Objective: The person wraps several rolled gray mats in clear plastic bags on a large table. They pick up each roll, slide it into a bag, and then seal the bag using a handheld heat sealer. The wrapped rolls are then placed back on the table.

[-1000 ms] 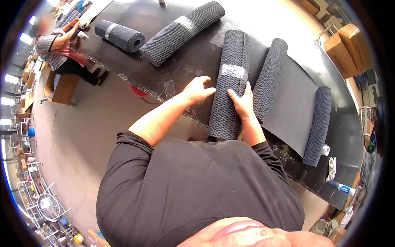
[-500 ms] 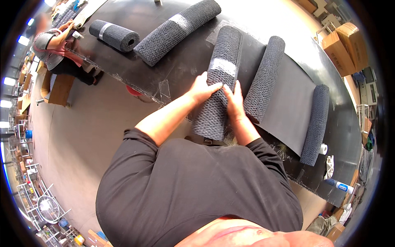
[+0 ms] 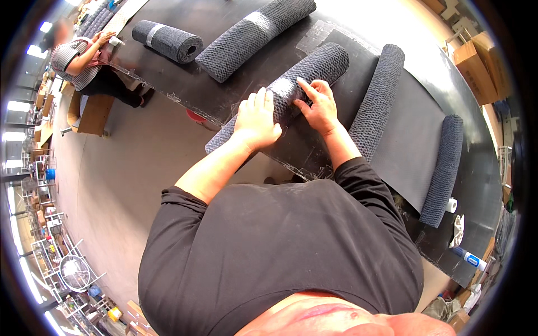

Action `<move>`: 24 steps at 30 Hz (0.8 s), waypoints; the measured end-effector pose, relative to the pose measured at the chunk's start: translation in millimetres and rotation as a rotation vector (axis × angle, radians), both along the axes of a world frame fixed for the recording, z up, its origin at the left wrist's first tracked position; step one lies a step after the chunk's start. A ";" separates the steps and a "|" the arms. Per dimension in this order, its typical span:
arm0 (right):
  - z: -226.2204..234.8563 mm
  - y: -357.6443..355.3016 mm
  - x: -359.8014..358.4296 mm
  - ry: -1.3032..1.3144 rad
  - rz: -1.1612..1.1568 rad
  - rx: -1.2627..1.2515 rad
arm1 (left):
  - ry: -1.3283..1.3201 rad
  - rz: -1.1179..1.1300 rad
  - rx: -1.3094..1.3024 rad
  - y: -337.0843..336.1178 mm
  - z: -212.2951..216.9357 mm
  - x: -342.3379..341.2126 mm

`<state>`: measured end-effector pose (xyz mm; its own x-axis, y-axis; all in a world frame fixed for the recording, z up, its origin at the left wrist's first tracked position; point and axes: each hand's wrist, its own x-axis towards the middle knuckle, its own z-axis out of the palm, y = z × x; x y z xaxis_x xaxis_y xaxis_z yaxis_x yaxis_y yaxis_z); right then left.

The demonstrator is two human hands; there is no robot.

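My left hand [image 3: 256, 119] lies flat w/ fingers spread on the near part of a rolled dark grey textured mat [image 3: 305, 78], palm pressing down on it, not gripping. My right hand [image 3: 319, 106] is just beside it on the same roll, fingers fanned out and laid over the pale band wrapped round the roll's middle; fingertips touch the band, thumb tucked toward the left hand. The roll lies at a slant across the near edge of the black table [image 3: 482, 185], its lower end poking off the edge toward the floor, upper end pointing away to the right. Right of my hands a second rolled mat [image 3: 376, 101] lies alongside, sitting at the edge of a flat dark sheet [image 3: 412, 140] whose far side ends in another roll [image 3: 443, 165]. Further up the table, two more rolls: a long one w/ a pale band [image 3: 255, 36] and a shorter one [image 3: 167, 40] w/ open end showing. By the far right edge: small white tape roll [image 3: 451, 205], crumpled white cloth [image 3: 458, 231], blue-and-white marker [image 3: 468, 259]. Top left, another person [image 3: 84, 59] in a striped top sits at the table's end. Cardboard boxes [image 3: 476, 59] stand beyond the table, top right.
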<state>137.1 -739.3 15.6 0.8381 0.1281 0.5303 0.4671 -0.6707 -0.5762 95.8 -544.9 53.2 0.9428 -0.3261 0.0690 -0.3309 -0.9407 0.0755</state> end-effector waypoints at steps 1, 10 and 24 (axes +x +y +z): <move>-6.1 -3.7 1.7 -0.043 0.018 -0.035 | 0.021 0.006 -0.010 -0.4 2.0 0.5; -35.8 1.1 -17.7 -0.212 -0.069 0.094 | 0.038 0.022 0.011 -1.7 -0.1 -1.3; -33.0 -6.3 -7.6 0.158 0.051 0.317 | -0.058 -0.001 0.009 -7.2 -6.3 -10.0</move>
<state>129.5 -745.5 -17.4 0.9097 0.0216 0.4148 0.3839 -0.4251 -0.8197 85.8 -552.0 46.9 0.9369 -0.3279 0.1208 -0.3354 -0.9409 0.0472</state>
